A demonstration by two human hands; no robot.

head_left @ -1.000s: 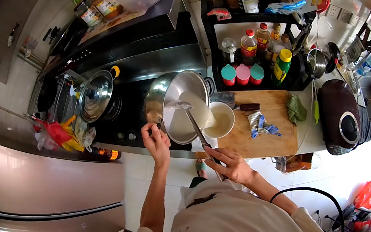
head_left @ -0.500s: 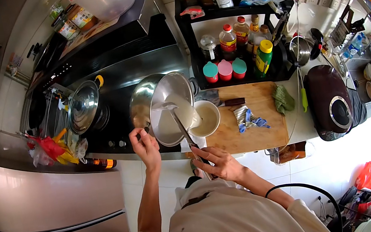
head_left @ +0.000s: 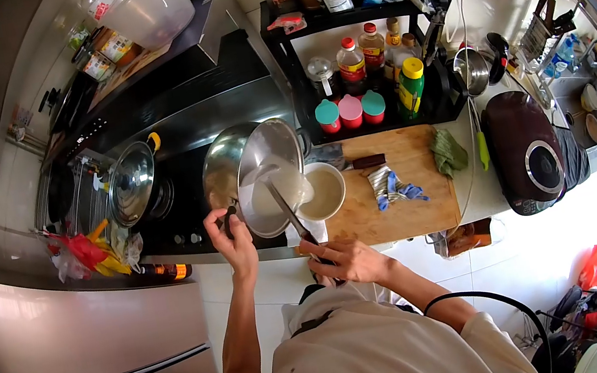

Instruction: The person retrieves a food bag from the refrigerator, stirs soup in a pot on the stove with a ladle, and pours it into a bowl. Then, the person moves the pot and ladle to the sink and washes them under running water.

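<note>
A shiny steel pot [head_left: 222, 169] is tilted to the right in front of me, its mouth facing me and whitish liquid running to its lower right rim. My left hand [head_left: 233, 242] is closed around the pot's black side handle. In my right hand [head_left: 347, 259] is the dark handle of a ladle [head_left: 283, 203], whose metal end reaches into the pot. Just under the pot's rim stands a white bowl [head_left: 340, 203] with pale, milky liquid in it. What kind of liquid it is, I cannot tell.
Right of the bowl lies a wooden cutting board [head_left: 422, 208] with a knife [head_left: 366, 162] and a striped cloth [head_left: 394, 187]. A green cloth [head_left: 450, 152] is at its edge. Behind stands a black rack [head_left: 283, 53] of bottles. A lidded pan [head_left: 132, 184] sits left on the stove.
The view has shifted slightly. The pot stays tilted over the bowl, and the liquid inside it looks lower. Both hands keep their holds.
</note>
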